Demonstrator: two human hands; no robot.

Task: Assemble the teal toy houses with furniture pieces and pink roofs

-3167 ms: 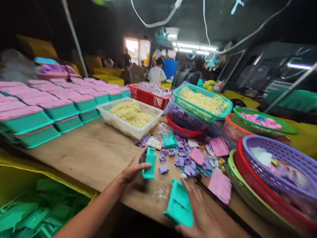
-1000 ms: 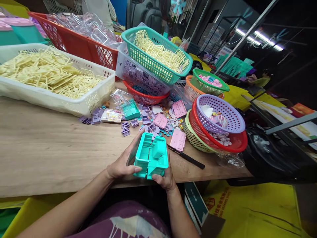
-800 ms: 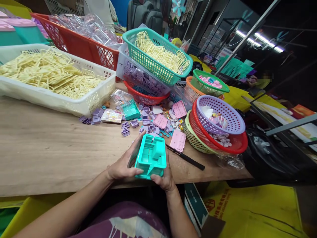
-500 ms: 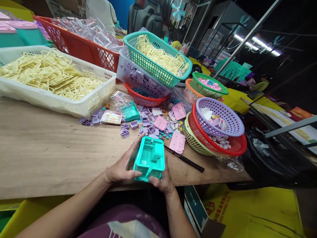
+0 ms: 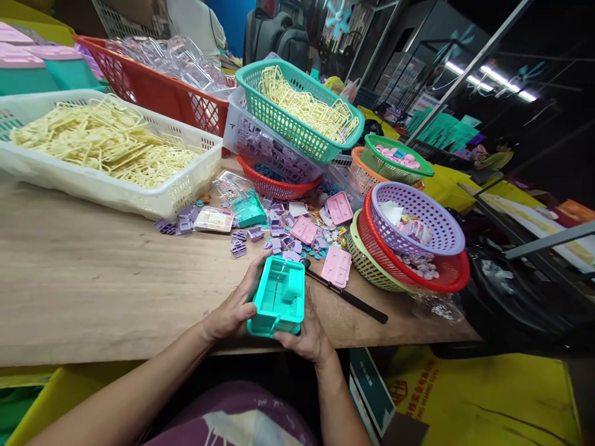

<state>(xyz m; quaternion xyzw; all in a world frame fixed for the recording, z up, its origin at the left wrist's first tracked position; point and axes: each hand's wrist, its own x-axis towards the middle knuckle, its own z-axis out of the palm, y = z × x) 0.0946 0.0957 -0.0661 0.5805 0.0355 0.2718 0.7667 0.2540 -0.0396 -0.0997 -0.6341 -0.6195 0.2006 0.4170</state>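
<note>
Between my two hands I hold a teal plastic box point(image 5: 275, 294), open at the top, with a raised block inside. My left hand point(image 5: 235, 310) grips its left side, thumb at the near corner. My right hand point(image 5: 309, 331) closes on the right side, thumb along the front face. Just beyond the box lie small purple plastic parts point(image 5: 255, 233) and a pink panel point(image 5: 336, 267). A black-handled tool point(image 5: 356, 302) rests on the wooden table point(image 5: 116, 279) to the right of my right hand.
A white crate point(image 5: 158, 198) of cream frames stands at left, before a red crate point(image 5: 153, 80) of clear packaging. A teal basket point(image 5: 297, 133) is stacked at the back. Purple point(image 5: 441, 226) and red baskets point(image 5: 458, 275) stand at right. A person point(image 5: 198, 28) is behind.
The teal box has shifted slightly left relative to the table things and turned a little in my hands. My left thumb has moved up its near corner. The whole view has shifted slightly.
</note>
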